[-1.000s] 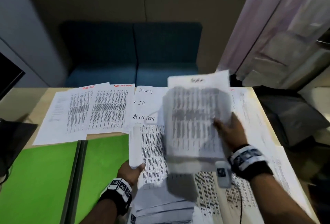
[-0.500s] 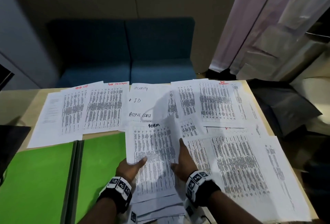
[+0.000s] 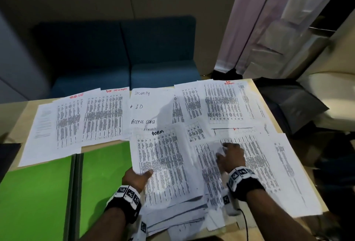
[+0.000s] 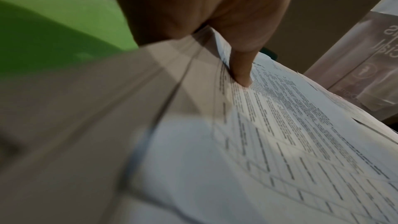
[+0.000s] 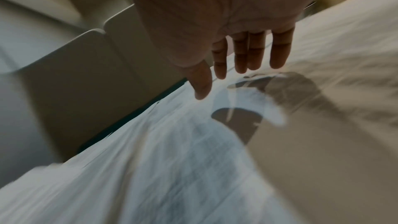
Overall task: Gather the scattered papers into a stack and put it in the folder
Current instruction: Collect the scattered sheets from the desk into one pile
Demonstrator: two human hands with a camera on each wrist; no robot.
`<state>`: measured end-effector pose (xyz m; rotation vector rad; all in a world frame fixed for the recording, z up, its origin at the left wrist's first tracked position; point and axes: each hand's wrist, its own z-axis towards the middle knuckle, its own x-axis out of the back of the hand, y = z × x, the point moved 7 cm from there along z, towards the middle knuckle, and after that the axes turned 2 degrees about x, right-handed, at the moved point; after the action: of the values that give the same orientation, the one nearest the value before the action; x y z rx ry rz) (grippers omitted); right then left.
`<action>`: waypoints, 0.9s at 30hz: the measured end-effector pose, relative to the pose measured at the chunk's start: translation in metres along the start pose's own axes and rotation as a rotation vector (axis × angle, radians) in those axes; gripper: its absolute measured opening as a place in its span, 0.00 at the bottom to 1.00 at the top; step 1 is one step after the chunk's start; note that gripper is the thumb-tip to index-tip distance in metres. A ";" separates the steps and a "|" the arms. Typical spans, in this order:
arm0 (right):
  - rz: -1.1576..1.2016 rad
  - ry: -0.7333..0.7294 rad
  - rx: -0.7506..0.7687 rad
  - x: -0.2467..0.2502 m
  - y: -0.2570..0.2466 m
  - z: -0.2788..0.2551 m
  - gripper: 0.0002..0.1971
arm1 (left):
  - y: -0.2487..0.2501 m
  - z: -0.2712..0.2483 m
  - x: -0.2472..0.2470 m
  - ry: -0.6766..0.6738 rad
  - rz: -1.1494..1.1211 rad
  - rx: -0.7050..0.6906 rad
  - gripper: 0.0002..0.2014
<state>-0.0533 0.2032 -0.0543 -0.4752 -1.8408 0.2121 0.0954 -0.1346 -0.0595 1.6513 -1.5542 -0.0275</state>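
Note:
A stack of printed papers (image 3: 165,165), its top sheet headed "form", lies near the table's front. My left hand (image 3: 137,178) grips its left edge, thumb (image 4: 242,72) on top. The open green folder (image 3: 38,198) lies flat to the left of the stack. My right hand (image 3: 231,156) is spread, fingers (image 5: 241,57) straight, over a loose printed sheet (image 3: 255,165) to the right of the stack; whether it touches the sheet I cannot tell. More loose sheets (image 3: 99,117) cover the far half of the table, among them a handwritten one (image 3: 146,108).
The wooden table (image 3: 269,104) ends at right just past the sheets. A blue sofa (image 3: 123,58) stands behind it, a dark bag (image 3: 288,104) on the floor at right, a curtain (image 3: 269,25) beyond.
A second ago my right hand held a sheet in the air; it laid it on the stack and has now moved right over the loose sheet. My left hand kept its hold.

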 end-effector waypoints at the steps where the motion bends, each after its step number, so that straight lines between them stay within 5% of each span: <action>1: -0.007 0.041 -0.058 0.010 0.015 0.004 0.25 | 0.000 0.000 0.000 0.003 -0.002 -0.001 0.34; 5: -0.001 0.175 -0.333 0.049 0.082 0.008 0.29 | -0.001 -0.001 0.001 0.010 0.011 0.006 0.36; 8: 0.000 0.130 -0.450 0.055 0.125 0.008 0.43 | 0.001 -0.003 0.000 0.008 0.012 0.009 0.34; 20: -0.140 0.132 -0.398 0.069 0.145 0.016 0.52 | 0.004 -0.005 -0.001 0.031 0.061 0.042 0.37; 27: -0.001 0.230 -0.332 0.070 0.139 0.009 0.42 | 0.001 -0.001 0.000 0.029 0.102 0.041 0.36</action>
<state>-0.0493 0.3591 -0.0483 -0.6990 -1.6537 -0.1478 0.0946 -0.1335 -0.0583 1.5954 -1.6244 0.0821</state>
